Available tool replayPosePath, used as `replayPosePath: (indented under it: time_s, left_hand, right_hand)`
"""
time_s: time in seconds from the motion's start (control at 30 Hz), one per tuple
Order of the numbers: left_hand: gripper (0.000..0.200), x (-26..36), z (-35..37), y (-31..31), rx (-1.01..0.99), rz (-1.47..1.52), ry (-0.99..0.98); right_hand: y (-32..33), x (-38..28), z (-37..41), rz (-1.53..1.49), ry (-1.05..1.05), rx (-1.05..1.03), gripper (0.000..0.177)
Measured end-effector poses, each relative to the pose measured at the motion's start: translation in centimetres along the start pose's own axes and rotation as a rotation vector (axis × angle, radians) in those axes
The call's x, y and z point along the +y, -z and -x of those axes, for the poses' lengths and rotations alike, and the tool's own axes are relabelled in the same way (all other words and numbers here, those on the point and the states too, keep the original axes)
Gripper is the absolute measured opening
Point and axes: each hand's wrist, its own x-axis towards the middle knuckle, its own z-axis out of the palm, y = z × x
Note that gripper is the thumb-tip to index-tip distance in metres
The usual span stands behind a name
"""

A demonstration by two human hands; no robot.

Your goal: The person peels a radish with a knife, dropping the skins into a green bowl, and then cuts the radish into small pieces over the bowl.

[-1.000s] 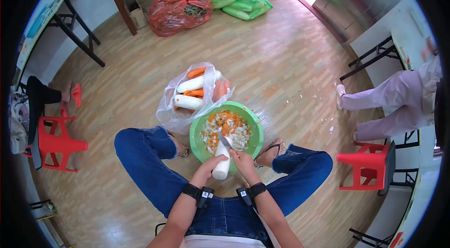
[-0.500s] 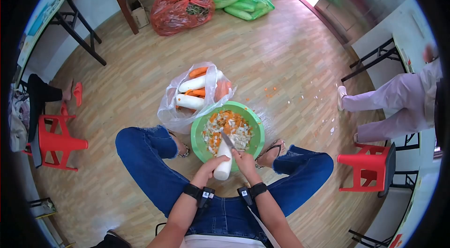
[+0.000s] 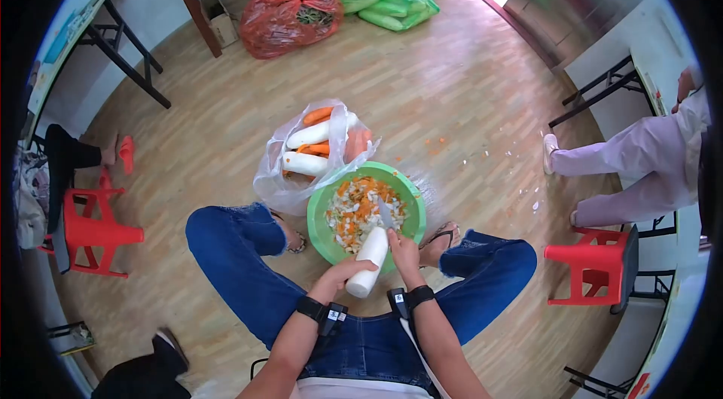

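The radish (image 3: pixel 369 259) is grasped by the left fingers (image 3: pixel 365 266), the knife (image 3: pixel 385 214) by the right fingers (image 3: pixel 398 240) — strokes should be directed toward the basin (image 3: pixel 318 226).

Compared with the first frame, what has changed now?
The right hand and knife have moved right; the white radish in the left hand has shifted slightly right and down in the picture. Another person's dark-clad leg has come into view at lower left. Neither hand took or released anything. The green bowl and plastic bag stayed put.
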Motion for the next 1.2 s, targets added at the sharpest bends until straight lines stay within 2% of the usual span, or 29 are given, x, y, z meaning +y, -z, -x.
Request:
replayPosePath:
  time_s: [0.03, 0.1, 0.2, 0.3, 0.37, 0.43, 0.5, 0.53, 0.63, 0.8, 0.9, 0.97, 1.03, 1.13, 1.2]
  left_hand:
    - [0.052, -0.1, -0.4, 0.2, -0.002, 0.002, -0.001]
    - [0.047, -0.2, -1.2, 0.8, 0.102, 0.311, 0.021]
    - [0.043, 0.3, -1.0, 1.6, 0.199, 0.391, -0.103]
    - [0.043, 0.6, -0.3, 1.8, 0.177, 0.352, -0.081]
    - [0.044, 0.7, 0.1, 1.0, 0.126, 0.327, -0.046]
    - [0.048, 0.5, 0.2, 0.3, 0.019, 0.260, 0.020]
    - [0.050, 0.2, 0.2, 0.0, 0.008, 0.182, 0.045]
    - [0.052, 0.2, 0.3, -0.2, -0.004, 0.102, 0.070]
    - [0.050, 0.2, 0.3, -0.4, 0.041, 0.169, 0.035]
    - [0.050, 0.4, -0.7, 1.1, 0.125, 0.321, -0.015]
    - [0.051, 0.4, -0.6, 1.6, 0.175, 0.311, -0.068]
    - [0.054, 0.8, 0.1, 1.0, 0.071, 0.311, 0.012]
    - [0.052, 0.9, 0.3, -0.2, 0.036, 0.302, 0.006]
    - [0.051, 0.8, 0.5, -0.8, -0.004, 0.320, -0.024]
    - [0.053, 0.2, -0.7, 0.4, 0.011, 0.343, -0.001]
  right_hand:
    - [0.7, -1.0, 0.7, -0.010, 0.013, -0.101, 0.054]
    - [1.2, -3.7, 2.6, -0.006, 0.055, -0.156, 0.053]
    - [1.0, -4.6, 3.6, -0.003, 0.116, -0.251, 0.050]
    - [0.1, -4.0, 3.1, 0.000, 0.093, -0.303, 0.052]
    - [0.3, -3.3, 2.3, -0.017, 0.017, -0.151, 0.054]
    - [0.6, -2.3, 1.3, 0.012, -0.021, -0.117, 0.055]
    - [0.6, -1.3, 0.7, 0.033, -0.067, -0.081, 0.056]
    - [0.3, -0.9, 0.7, 0.032, -0.067, -0.080, 0.056]
    - [0.2, -1.0, 1.0, 0.052, -0.064, -0.084, 0.056]
    - [1.0, -4.4, 3.5, 0.001, 0.124, -0.206, 0.055]
    - [0.6, -4.0, 3.1, 0.018, 0.068, -0.220, 0.058]
    - [0.1, -2.5, 2.0, 0.000, 0.020, -0.182, 0.059]
    - [0.2, -1.5, 0.9, -0.010, -0.068, -0.125, 0.059]
    - [-0.1, -0.9, 0.8, 0.089, -0.030, -0.044, 0.059]
    - [0.0, -1.5, 1.6, 0.084, 0.002, -0.081, 0.058]
